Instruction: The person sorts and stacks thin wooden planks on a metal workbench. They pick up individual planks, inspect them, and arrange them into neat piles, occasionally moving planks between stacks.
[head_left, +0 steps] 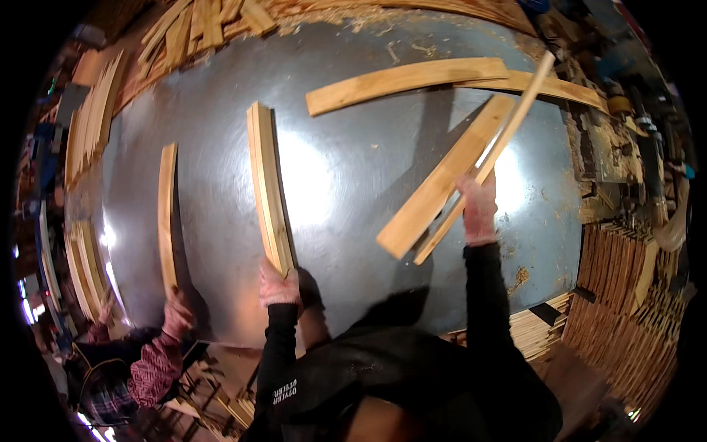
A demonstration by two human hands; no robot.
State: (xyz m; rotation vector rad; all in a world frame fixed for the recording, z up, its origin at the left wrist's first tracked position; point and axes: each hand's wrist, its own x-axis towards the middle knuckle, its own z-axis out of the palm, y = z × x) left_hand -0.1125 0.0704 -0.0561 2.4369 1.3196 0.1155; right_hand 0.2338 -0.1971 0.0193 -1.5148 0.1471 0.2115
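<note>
Two hands over the metal table (353,184): left hand (280,287) is wrapped round the near end of a wooden bundle (265,184) at the table's near side, probably gripped there as that end sits closest to the body. Over the table's right half, right hand (479,210) grasps a narrow strip (521,116) partway along, likely for balance; contact with the flat board (442,180) beside it, can't tell. Far side of table: a long board (405,82) and second board (563,88), seemingly parked clear of both hands.
</note>
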